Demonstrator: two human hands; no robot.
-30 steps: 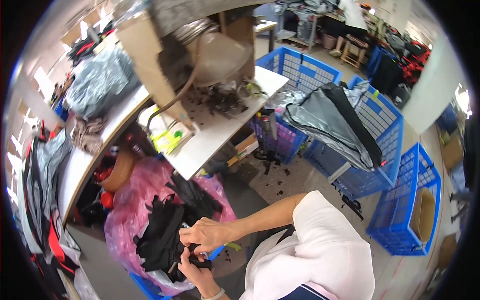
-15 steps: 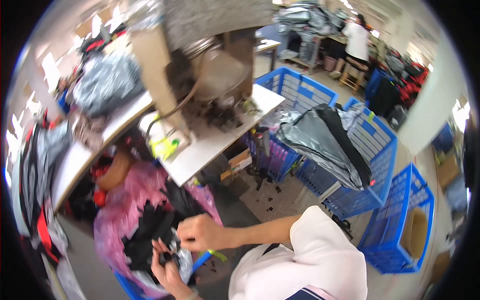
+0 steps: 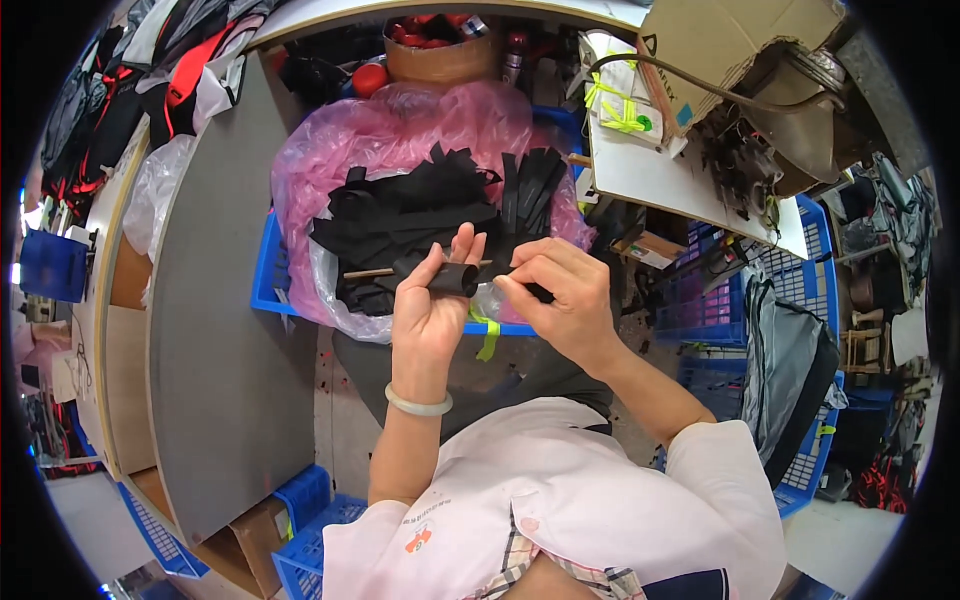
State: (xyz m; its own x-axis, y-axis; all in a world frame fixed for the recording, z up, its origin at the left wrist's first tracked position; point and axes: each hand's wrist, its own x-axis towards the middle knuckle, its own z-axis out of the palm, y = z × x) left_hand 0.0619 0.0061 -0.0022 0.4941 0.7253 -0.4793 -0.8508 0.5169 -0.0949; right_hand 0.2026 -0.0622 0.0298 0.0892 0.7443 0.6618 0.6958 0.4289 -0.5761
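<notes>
My left hand (image 3: 425, 320) is palm up, with its fingers curled round a black fabric piece rolled into a short tube (image 3: 456, 279). A thin wooden stick (image 3: 370, 273) shows on both sides of that hand; whether it runs through the tube I cannot tell. Just to the right, my right hand (image 3: 568, 297) is pinched closed, and a bit of black material (image 3: 540, 292) shows under its fingers. Beneath both hands lies a heap of black fabric strips (image 3: 410, 205) in a pink plastic bag (image 3: 310, 160), which lines a blue crate (image 3: 268, 265).
A grey panel (image 3: 235, 330) stands at the left. Right of the bag, a white tabletop (image 3: 655, 180) carries a cardboard box (image 3: 735, 50). Blue crates (image 3: 715, 385) with a silver-grey cover (image 3: 775, 350) stand at the right. A brown tub (image 3: 440, 62) sits behind the bag.
My view has swung left and down, so the bag is now central. The hands have come from one above the other to side by side over the strips.
</notes>
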